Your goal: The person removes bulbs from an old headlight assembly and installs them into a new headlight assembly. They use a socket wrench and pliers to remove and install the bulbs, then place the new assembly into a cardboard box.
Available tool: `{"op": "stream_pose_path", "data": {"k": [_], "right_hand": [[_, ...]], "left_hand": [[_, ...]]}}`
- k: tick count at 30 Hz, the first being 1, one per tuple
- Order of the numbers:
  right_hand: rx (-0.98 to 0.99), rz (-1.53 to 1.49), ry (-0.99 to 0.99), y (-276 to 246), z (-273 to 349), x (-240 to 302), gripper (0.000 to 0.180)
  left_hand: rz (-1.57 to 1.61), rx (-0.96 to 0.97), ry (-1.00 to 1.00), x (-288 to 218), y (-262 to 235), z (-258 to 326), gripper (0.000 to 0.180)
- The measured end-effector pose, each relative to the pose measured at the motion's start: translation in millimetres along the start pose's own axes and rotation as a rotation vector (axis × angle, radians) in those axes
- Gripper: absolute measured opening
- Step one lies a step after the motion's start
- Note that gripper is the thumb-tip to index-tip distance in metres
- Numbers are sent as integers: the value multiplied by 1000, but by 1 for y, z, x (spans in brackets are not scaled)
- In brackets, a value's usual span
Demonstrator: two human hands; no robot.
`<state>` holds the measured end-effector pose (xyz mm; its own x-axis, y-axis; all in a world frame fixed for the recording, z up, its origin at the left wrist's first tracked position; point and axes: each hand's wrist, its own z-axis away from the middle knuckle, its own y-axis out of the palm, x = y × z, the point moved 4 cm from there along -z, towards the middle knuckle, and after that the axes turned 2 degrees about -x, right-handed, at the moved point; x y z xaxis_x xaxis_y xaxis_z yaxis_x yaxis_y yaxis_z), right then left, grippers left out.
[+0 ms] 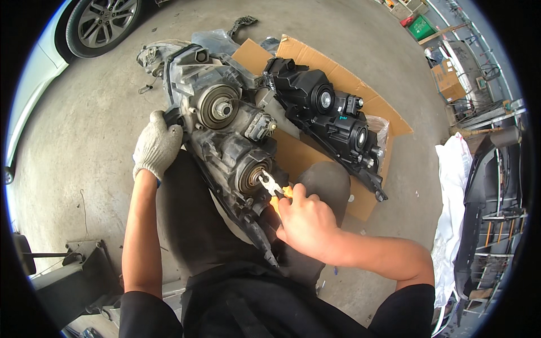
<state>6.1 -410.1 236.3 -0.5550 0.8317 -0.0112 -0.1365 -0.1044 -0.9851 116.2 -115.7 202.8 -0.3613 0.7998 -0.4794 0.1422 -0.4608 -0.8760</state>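
A dusty grey car headlight [205, 138], its back facing up, leans across my knees. My left hand [158, 145], in a white knitted glove, is closed on a black tab at the headlight's left edge. My bare right hand [309, 221] is wrapped round the orange handles of a pair of pliers [272, 184]. The plier jaws are at the centre of the lower round bulb socket [252, 174]; whether they pinch anything there is too small to tell. A larger round socket [218, 107] sits higher up on the same headlight.
Right of it, a cleaner black headlight [327, 112] lies on an opened cardboard box [352, 84]. A car wheel [104, 25] stands at the upper left. White sheeting [452, 203] and black car panels [482, 191] line the right side. A metal stand [79, 276] is at the lower left.
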Motion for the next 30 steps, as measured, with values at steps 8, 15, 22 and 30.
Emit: {"op": "stream_pose_path", "data": {"k": [8,15,22,30], "right_hand": [[-131,387,10,7,1,3,19],[-79,448,-105,-5,-2,-3,13],[-115,373,-42,8,19,-9,17],[-67,-50,40,-13,38,-20,31]], "left_hand": [[14,9,10,-1,0,0,53],[-4,-3,14,1,-1,-1,53],[-6,1,15,0,1,-1,49],[20,-17,43,-1,-1,2,50]]}}
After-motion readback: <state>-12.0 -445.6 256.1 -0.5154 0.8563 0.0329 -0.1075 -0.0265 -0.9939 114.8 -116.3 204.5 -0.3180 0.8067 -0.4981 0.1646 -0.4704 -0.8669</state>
